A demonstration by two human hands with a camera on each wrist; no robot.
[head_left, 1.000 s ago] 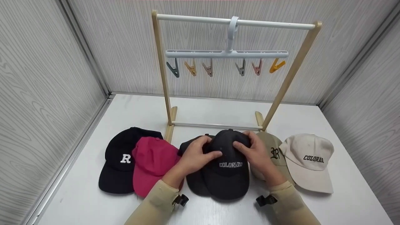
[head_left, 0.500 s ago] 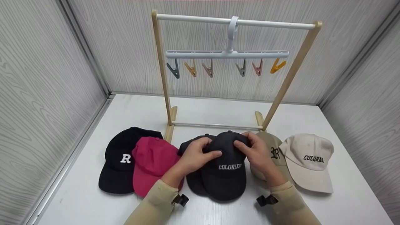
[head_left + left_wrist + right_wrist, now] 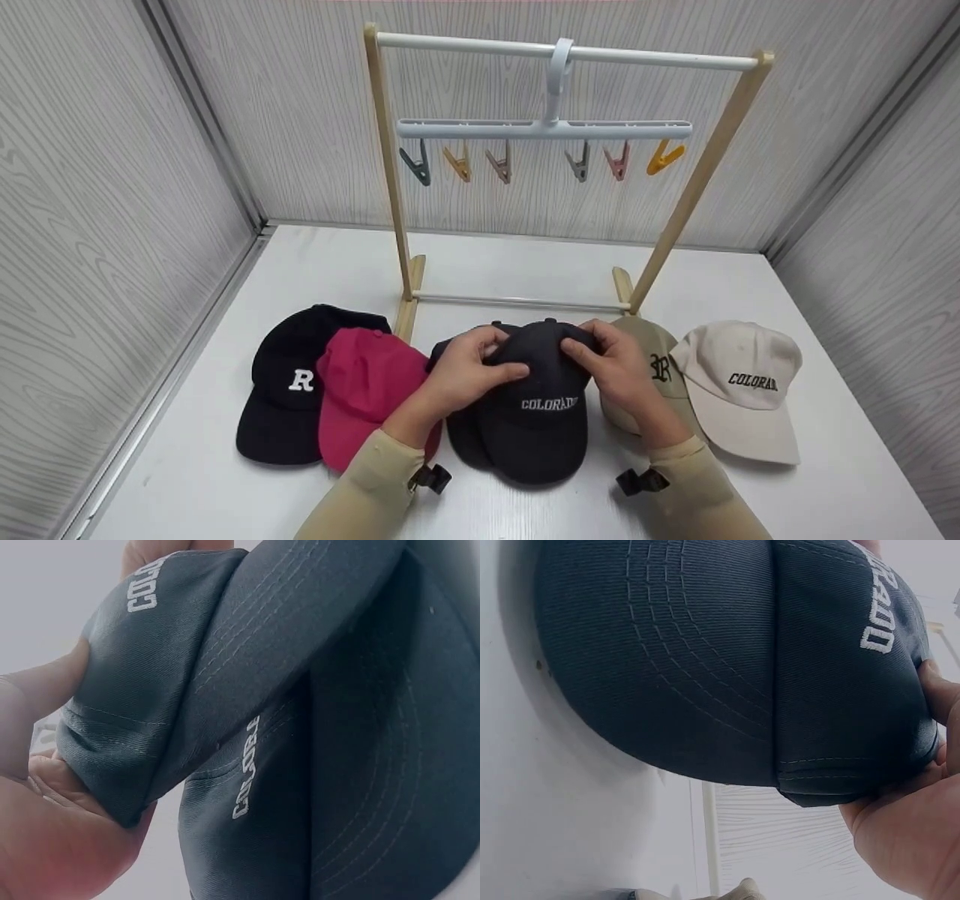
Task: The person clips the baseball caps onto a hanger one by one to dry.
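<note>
A black baseball cap [image 3: 534,442] with white COLORADO lettering is held between both hands at the middle of the table. My left hand [image 3: 469,375] grips the left side of its crown, thumb on the front and fingers behind. On the opposite side, my right hand [image 3: 619,367] pinches the crown the same way. Partly beneath it lies a second dark cap [image 3: 463,439], mostly covered in the head view. The left wrist view shows similar white lettering on that lower cap [image 3: 217,855]. The held cap's brim [image 3: 660,652] fills much of the right wrist view.
To the left, a pink cap [image 3: 367,375] overlaps a navy cap [image 3: 281,427] marked R. An olive cap [image 3: 637,337] and a cream cap [image 3: 750,427] lie to the right. Behind stands a wooden rack [image 3: 382,150] with a white hanger [image 3: 480,130] bearing several coloured clips [image 3: 461,165].
The held black cap has shifted slightly down and to the left, over the lower dark cap. Both hands keep their grip and have barely moved. The other caps are unchanged.
</note>
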